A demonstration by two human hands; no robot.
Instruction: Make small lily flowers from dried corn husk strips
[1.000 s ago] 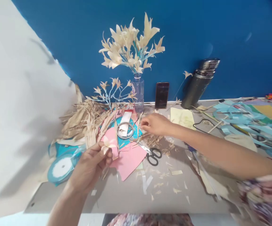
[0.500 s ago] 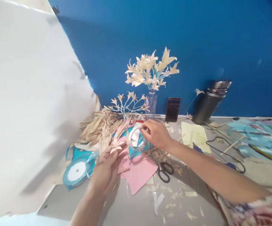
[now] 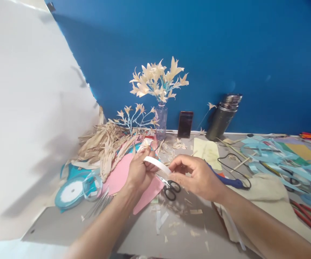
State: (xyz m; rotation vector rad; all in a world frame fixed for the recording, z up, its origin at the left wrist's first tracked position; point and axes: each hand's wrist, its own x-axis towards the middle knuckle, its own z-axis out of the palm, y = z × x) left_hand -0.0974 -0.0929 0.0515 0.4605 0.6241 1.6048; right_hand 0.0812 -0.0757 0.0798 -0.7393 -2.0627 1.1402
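My left hand (image 3: 138,172) and my right hand (image 3: 195,175) meet over the middle of the table. Between them they hold a white tape roll (image 3: 158,164), seen edge-on. The left fingers also pinch a small cream husk flower (image 3: 146,142) that sticks up above the hand. The right fingers are curled on the roll's right end. Black-handled scissors (image 3: 170,187) lie on the table just below the roll, beside a pink paper sheet (image 3: 123,175).
A vase of cream husk flowers (image 3: 159,93), a phone (image 3: 185,124) and a dark flask (image 3: 222,117) stand against the blue wall. Dried husks (image 3: 101,142) pile at the left, a blue ribbon spool (image 3: 73,190) lower left. Blue ribbons (image 3: 279,158) and scraps litter the right.
My right hand picked the tape roll off the table and brought it toward me. My left hand, with the small flower, rose to meet it and took hold of the roll's other side.
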